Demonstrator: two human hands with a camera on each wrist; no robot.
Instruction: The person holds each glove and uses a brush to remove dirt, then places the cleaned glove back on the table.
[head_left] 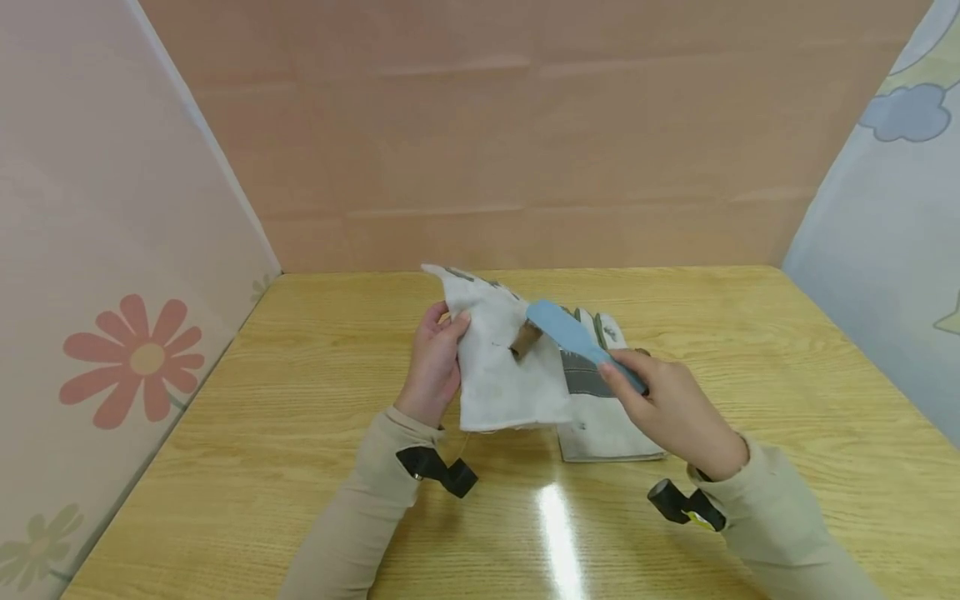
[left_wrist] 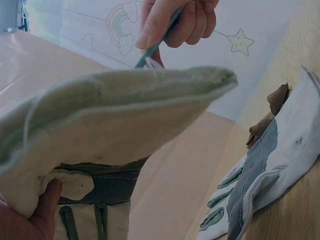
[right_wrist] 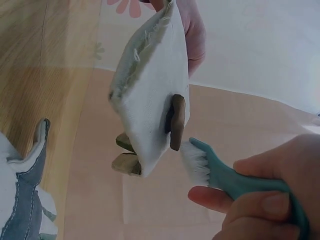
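Observation:
My left hand (head_left: 438, 358) grips a white fabric work glove (head_left: 510, 396) by its side, thumb on the near face, holding it raised above the table. A brown curled strip (right_wrist: 177, 122) stands out from that face. My right hand (head_left: 675, 408) holds a blue-handled brush (head_left: 566, 329), whose white bristles (right_wrist: 194, 162) are right beside the strip in the right wrist view. A second glove (head_left: 611, 429), white with a grey band and green-edged fingers, lies on the table under the brush, partly hidden by the raised glove and my right hand.
The wooden table (head_left: 322, 392) meets a plain pinkish-brown back panel (head_left: 525, 150). Side panels carry printed flowers (head_left: 146, 358) and clouds (head_left: 907, 112). Brown curled pieces (left_wrist: 277, 98) show at the lying glove's far side. Each wrist wears a small black camera (head_left: 442, 472).

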